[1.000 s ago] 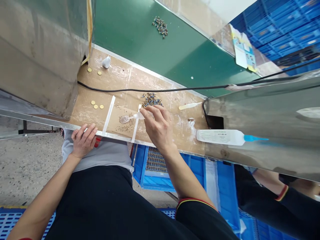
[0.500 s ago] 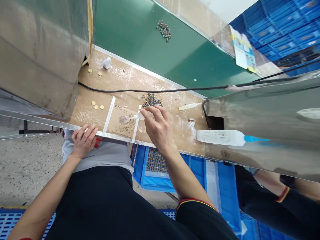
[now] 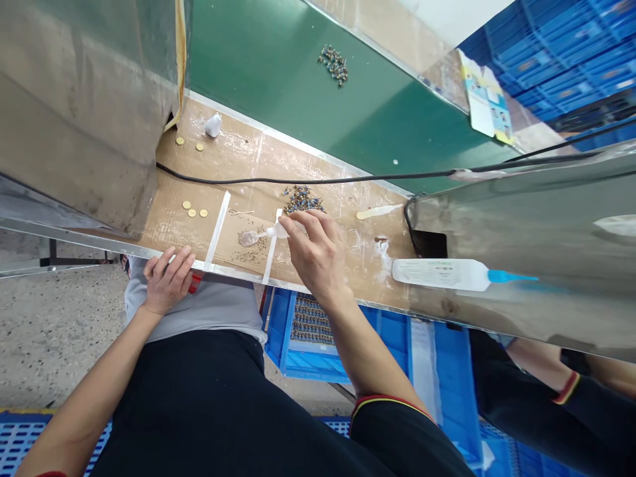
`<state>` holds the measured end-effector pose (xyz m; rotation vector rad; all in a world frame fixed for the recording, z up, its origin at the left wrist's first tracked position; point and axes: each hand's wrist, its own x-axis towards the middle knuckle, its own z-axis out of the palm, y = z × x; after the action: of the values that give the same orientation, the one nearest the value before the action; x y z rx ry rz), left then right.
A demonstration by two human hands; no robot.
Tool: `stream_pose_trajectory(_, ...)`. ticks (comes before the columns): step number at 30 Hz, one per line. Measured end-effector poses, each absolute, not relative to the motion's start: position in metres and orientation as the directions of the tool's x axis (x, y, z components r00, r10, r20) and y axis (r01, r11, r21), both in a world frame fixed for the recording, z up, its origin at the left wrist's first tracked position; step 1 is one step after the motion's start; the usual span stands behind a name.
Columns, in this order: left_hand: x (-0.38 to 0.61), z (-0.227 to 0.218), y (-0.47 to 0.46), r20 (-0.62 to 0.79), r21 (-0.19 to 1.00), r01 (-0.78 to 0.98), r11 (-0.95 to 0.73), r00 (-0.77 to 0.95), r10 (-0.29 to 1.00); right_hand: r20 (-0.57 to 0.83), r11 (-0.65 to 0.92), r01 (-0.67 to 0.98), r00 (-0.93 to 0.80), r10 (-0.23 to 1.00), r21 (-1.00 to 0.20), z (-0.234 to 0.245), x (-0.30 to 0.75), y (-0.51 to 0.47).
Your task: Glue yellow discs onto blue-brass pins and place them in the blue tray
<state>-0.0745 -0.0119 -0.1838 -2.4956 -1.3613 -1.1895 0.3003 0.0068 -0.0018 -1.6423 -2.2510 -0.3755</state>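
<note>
My left hand (image 3: 169, 278) rests on the metal front edge of the cardboard-covered bench (image 3: 238, 152), fingers laid flat over it and holding nothing. My right hand (image 3: 320, 255) pinches a small white squeeze bottle (image 3: 279, 230), mostly hidden by the fingers. Its narrow tip points left and reaches a clear, roundish patch (image 3: 247, 238); I cannot tell whether that is liquid or plastic. Tiny dark specks (image 3: 252, 253) lie scattered around it between two white tape strips (image 3: 217, 228). Just beyond my right hand sits a pile of small metal-and-blue parts (image 3: 302, 199).
A black cable (image 3: 298, 180) crosses the bench. Behind runs a green conveyor belt (image 3: 258, 79) carrying a cluster of parts (image 3: 334, 65). At right lie a flat wooden stick (image 3: 377, 211) and a large white bottle (image 3: 440, 273). Yellow discs (image 3: 191, 212) lie left. Another person's arm (image 3: 539, 364) is at right.
The cluster of parts on the green belt has shifted slightly right and toward me. Both hands and the small bottle stay practically where they were.
</note>
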Motion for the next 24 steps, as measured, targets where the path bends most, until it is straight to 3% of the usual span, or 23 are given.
stream_pose_trajectory(8,-0.0740,-0.1825,-0.0113,0.652,0.282,0.742,-0.608,0.317,0.689,0.436,0.321,0.945,-0.314,0.843,0.062,-0.0004,0.2992,0.0079)
stream_pose_trajectory(24,-0.0763,-0.1868,-0.0125,0.633,0.275,0.756,-0.594,0.323,0.703,0.393,0.295,0.955,-0.257,0.883,-0.038,-0.0012,0.2995,0.0070)
